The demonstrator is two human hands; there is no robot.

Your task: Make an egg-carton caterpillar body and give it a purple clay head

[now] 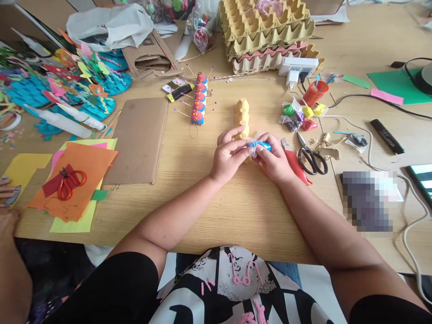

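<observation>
My left hand point(227, 157) and my right hand point(275, 162) meet over the middle of the table. Between their fingertips is a small packet of blue modelling clay point(263, 146) in clear plastic, pinched from both sides. Just beyond my left fingers lies a bare yellowish egg-carton strip point(242, 110), its near end partly hidden by the hand. A painted egg-carton caterpillar point(199, 100) in red and blue, with purple-tipped pins sticking out, lies farther left. Beside my right hand are a red packet point(297, 167) and black-handled scissors point(312, 158).
Clay packets point(300, 113) and an orange cup point(315, 93) stand right, near a white power strip point(298, 65) with cables. Egg trays point(266, 40) are stacked behind. Left are cardboard point(137, 139), orange paper point(91, 166), red-handled pliers point(69, 183), glue bottles point(60, 121) and another person's hand point(8, 191).
</observation>
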